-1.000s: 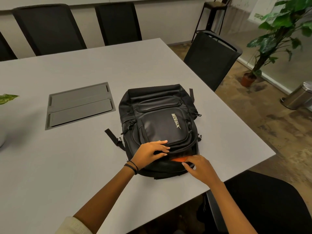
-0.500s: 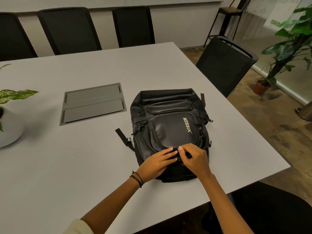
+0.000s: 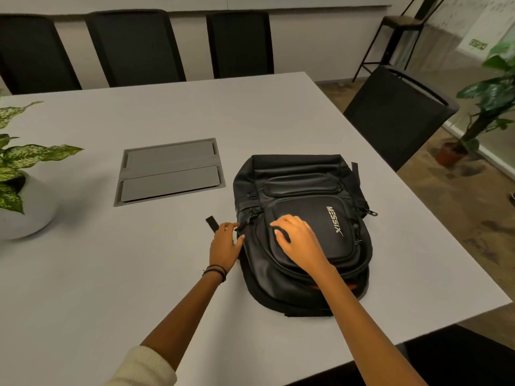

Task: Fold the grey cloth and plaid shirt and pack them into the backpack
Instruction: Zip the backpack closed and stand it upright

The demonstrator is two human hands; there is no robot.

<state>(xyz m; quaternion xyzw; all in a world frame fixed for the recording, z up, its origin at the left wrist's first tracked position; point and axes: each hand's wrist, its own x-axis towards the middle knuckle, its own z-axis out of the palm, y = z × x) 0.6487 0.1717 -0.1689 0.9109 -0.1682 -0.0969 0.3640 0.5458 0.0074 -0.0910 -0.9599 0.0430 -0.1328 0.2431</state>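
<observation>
Pack (image 3: 303,190) lies flat on the table (image 3: 83,288), front side up, near the right edge and close to me. Its logo (image 3: 334,221) reads MESSIX. An orange strip (image 3: 317,286) shows in a gap at the near end of the pack.

My left hand (image 3: 224,247) is at the pack's left edge. The fingers are curled in, with thumb and fingertips closing toward the zip pull (image 3: 245,224). I can't tell if they really pinch it. A loose strap (image 3: 212,222) pokes out just beside that hand. There are dark bands (image 3: 214,270) on that wrist and a cream sleeve (image 3: 142,366) further up the arm.

My right hand (image 3: 298,239) rests on the front pocket (image 3: 312,210). It is arched, fingers slightly spread, fingertips (image 3: 276,232) pressing on the pocket face and gripping nothing.

A grey hatch (image 3: 170,171) is set in the table left of the pack, apart from it. A leafy plant (image 3: 28,154) in a white pot (image 3: 28,218) sits at the table's far left. There are three black chairs (image 3: 133,48) along the far side and one chair (image 3: 395,115) at the right side. A floor plant (image 3: 493,90) stands at the far right.
</observation>
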